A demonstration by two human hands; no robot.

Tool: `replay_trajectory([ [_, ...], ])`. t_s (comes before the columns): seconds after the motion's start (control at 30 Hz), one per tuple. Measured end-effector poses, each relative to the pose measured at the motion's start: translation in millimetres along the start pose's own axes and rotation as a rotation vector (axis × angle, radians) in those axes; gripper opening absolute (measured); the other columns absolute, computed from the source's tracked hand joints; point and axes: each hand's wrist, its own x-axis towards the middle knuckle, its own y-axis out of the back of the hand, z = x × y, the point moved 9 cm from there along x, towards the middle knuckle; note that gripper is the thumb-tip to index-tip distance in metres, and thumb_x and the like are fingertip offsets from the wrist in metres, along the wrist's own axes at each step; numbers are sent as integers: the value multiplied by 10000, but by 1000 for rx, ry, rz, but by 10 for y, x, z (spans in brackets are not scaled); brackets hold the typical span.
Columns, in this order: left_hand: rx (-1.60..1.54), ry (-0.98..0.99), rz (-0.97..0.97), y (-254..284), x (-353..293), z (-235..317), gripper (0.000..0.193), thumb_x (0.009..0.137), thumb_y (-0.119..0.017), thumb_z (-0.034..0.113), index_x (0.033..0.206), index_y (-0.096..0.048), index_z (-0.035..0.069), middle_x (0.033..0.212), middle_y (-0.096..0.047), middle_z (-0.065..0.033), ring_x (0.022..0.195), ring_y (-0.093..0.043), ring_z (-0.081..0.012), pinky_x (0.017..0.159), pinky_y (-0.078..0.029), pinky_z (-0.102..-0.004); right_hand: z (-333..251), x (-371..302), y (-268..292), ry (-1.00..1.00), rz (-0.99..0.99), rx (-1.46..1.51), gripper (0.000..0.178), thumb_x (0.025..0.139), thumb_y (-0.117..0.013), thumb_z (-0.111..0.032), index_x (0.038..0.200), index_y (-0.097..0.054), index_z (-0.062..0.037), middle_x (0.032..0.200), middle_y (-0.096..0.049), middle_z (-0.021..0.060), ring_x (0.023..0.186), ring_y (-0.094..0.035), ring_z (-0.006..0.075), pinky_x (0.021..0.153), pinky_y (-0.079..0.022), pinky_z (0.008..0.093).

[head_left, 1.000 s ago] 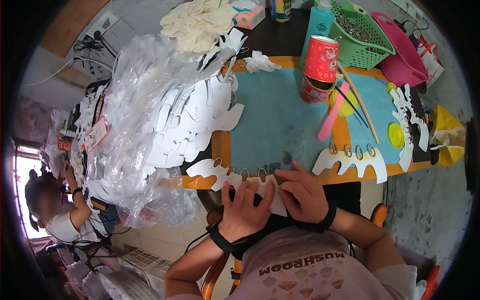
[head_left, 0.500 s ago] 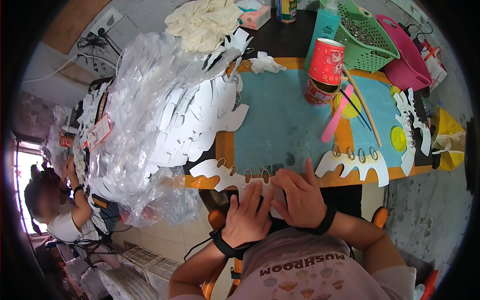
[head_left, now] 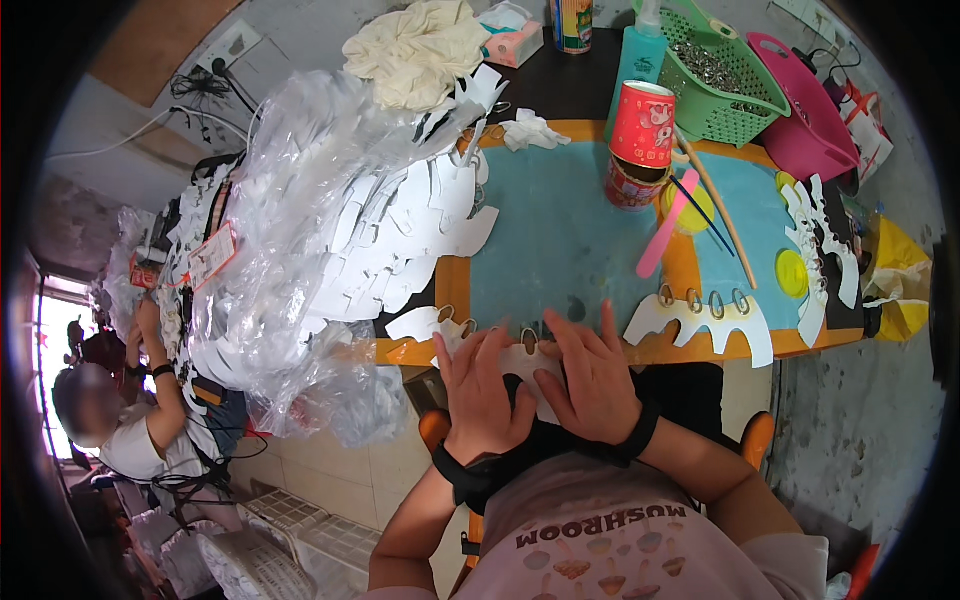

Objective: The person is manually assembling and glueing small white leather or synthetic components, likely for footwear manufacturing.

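Both hands have shifted since the earlier frame: the left hand (head_left: 487,405) has moved forward and a little leftward, its fingers now reaching over the row of metal loops, while the thumb of the right hand (head_left: 597,390) has come out onto the white cut-out piece (head_left: 412,324). That piece lies at the near edge of the bench (head_left: 555,235), partly overhanging toward the person's lap and largely covered by the hands.

Left fingers are extended and parted, laid palm-down across the middle of the piece, with the thumb well clear of the forefinger. Right fingers are likewise unclenched: the thumb rests on the piece's right part, the forefinger reaches just beside the rightmost metal loop (head_left: 529,342), and the outermost finger stands up apart from the others. Neither hand is closed in a grip.

Just beyond the right hand, a second white piece (head_left: 742,335) lies on the bench edge with four loops along its top. Farther back, a pink spatula (head_left: 668,235) lies near a red can (head_left: 645,125). To the left, a heap of white pieces (head_left: 385,245) sits beside clear plastic wrapping (head_left: 285,190).
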Motion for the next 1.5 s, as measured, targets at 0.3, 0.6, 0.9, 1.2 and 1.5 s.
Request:
replay_trajectory([
  [0.3, 73, 28, 78, -47, -123, 96, 655, 743, -599, 121, 1336, -384, -53, 1229, -598, -137, 1211, -498, -357, 1154, -21, -636, -78, -24, 29, 20, 18, -47, 662, 858, -660, -128, 1420, -367, 64, 1071, -661, 84, 1097, -594, 272, 1145, -178, 629],
  [0.6, -23, 130, 318, 280, -388, 206, 333, 858, -503, -21, 1187, -555, -17, 1180, -605, -171, 1099, -559, -296, 1061, -331, -489, -2, -80, 7, 57, 52, -16, 592, 835, -653, -75, 1396, -468, -35, 1115, -620, 85, 1126, -570, 248, 1124, -260, 610],
  [0.9, -1276, 916, 372, -684, -694, -554, 158, 934, -683, 150, 951, -678, -7, 773, -634, 14, 674, -531, -55, 630, -414, -236, 1, -50, 33, 6, 49, 152, 582, 770, -694, -2, 1325, -525, -48, 1173, -570, 139, 1108, -564, 352, 1083, -357, 570],
  [1.2, -1047, 899, 567, -465, -601, -549, 151, 916, -714, 160, 897, -686, 12, 733, -637, 17, 614, -544, -51, 579, -414, -197, -5, -34, 41, 16, 14, 172, 587, 779, -664, -6, 1340, -490, -30, 1194, -562, 140, 1144, -525, 376, 1074, -362, 560],
  [1.5, -973, 928, 668, -292, -603, -628, 181, 902, -729, 163, 786, -657, 44, 670, -638, -4, 566, -552, -48, 561, -422, -185, 31, -57, -27, 6, -24, 144, 580, 782, -680, -29, 1335, -506, -42, 1183, -585, 135, 1161, -532, 362, 1093, -344, 557],
])
